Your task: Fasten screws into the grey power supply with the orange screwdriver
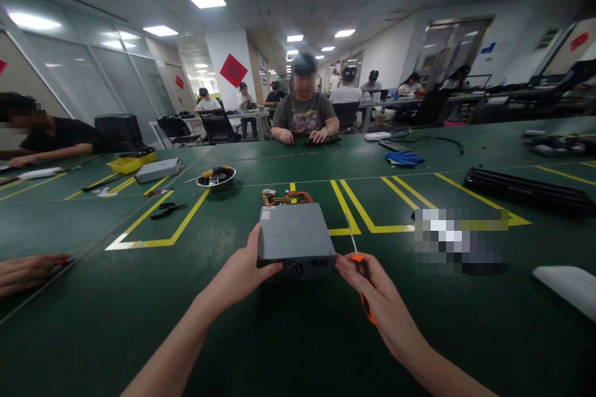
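A grey metal computer power supply (295, 232) is in front of me, its fan grille and socket side facing me. Its bundle of coloured cables (288, 198) lies behind it. My left hand (246, 267) grips the left side of the case, thumb on the near face and fingers along the side. In my right hand (379, 285) is a screwdriver (362, 279) with an orange and black handle, its thin shaft pointing up and away. The fingertips of that hand touch the near right corner of the power supply.
On the green table (186, 310) with yellow tape lines stand a metal bowl (216, 181) of tools, black pliers (168, 209), blue gloves (404, 158) and a long black part (528, 192). Another person's hand (32, 273) rests at the left edge. Across the table sits a co-worker (305, 111).
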{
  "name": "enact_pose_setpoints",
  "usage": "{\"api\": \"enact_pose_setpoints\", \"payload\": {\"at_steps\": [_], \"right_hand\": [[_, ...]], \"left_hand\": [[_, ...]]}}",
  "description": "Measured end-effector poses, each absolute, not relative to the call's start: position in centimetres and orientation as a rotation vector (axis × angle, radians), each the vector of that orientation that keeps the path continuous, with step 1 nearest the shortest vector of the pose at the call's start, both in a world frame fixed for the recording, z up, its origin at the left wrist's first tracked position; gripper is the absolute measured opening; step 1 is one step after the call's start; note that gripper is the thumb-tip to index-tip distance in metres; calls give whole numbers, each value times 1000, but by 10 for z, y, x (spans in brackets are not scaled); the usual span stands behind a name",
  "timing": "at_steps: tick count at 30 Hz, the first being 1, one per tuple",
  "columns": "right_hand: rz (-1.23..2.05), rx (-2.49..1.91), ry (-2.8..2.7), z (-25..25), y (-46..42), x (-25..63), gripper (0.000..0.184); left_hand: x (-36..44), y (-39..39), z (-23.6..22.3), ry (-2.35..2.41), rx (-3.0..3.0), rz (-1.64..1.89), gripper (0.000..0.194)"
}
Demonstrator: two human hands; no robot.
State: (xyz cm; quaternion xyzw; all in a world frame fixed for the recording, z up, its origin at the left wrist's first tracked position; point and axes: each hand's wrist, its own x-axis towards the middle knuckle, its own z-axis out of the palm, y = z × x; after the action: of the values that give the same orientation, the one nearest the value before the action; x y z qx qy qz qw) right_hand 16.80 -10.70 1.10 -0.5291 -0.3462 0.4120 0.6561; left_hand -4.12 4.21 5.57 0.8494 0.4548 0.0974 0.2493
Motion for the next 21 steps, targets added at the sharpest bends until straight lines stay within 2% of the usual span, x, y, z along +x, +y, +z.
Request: {"api": "enact_pose_setpoints", "payload": {"at_steps": [6, 15, 21], "right_hand": [[836, -1182, -751, 34, -116, 172, 40], [796, -1219, -724, 27, -123, 181, 40], [819, -1242, -766, 16, -118, 182, 35]], "left_hand": [[-37, 33, 73, 1306, 2261, 404, 84], [-31, 17, 69, 1197, 2585, 507, 45], [-26, 18, 54, 1204, 2610, 497, 40]]}}
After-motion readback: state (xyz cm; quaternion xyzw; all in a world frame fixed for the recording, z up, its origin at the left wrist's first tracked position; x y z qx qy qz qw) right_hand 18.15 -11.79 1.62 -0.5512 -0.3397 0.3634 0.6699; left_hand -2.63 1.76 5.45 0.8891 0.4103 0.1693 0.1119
